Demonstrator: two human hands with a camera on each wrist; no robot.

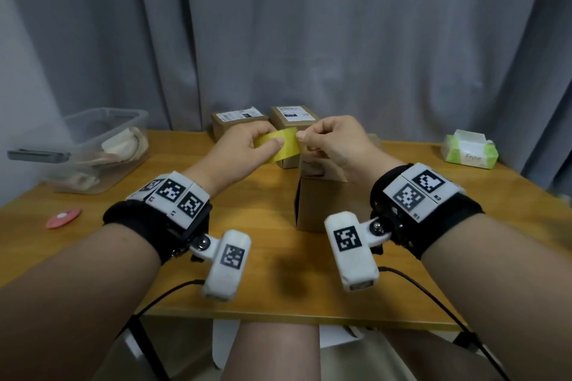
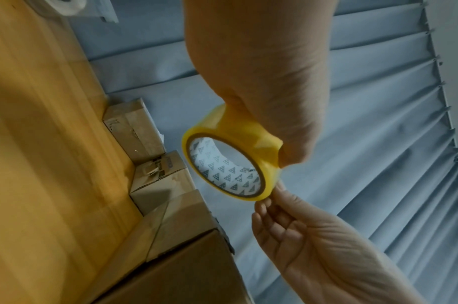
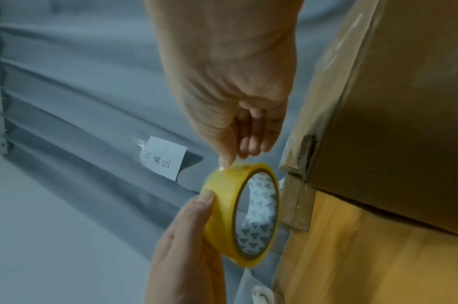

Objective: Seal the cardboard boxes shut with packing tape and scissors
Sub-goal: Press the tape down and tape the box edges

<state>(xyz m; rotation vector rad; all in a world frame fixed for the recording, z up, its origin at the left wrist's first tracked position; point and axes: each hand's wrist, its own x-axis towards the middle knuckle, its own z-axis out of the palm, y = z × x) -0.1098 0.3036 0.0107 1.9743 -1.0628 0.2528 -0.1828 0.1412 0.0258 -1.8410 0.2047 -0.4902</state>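
Observation:
A yellow packing tape roll (image 1: 283, 148) hangs above the table, gripped by my left hand (image 1: 269, 143) with the thumb on its outer face. My right hand (image 1: 301, 135) pinches the tape's end at the roll's right rim with thumb and forefinger. In the right wrist view the thumb tip (image 3: 224, 163) presses on the roll (image 3: 222, 207). In the left wrist view the roll (image 2: 248, 131) shows its white patterned core. A cardboard box (image 1: 318, 204) stands under my right hand. Two more boxes (image 1: 238, 124) (image 1: 292, 116) stand behind. No scissors are in view.
A clear plastic bin (image 1: 102, 145) with cloth inside sits at the table's left rear. A flat pink object (image 1: 63, 218) lies near the left edge. A green tissue pack (image 1: 469, 150) is at the right rear. Grey curtains hang behind the wooden table (image 1: 263, 257).

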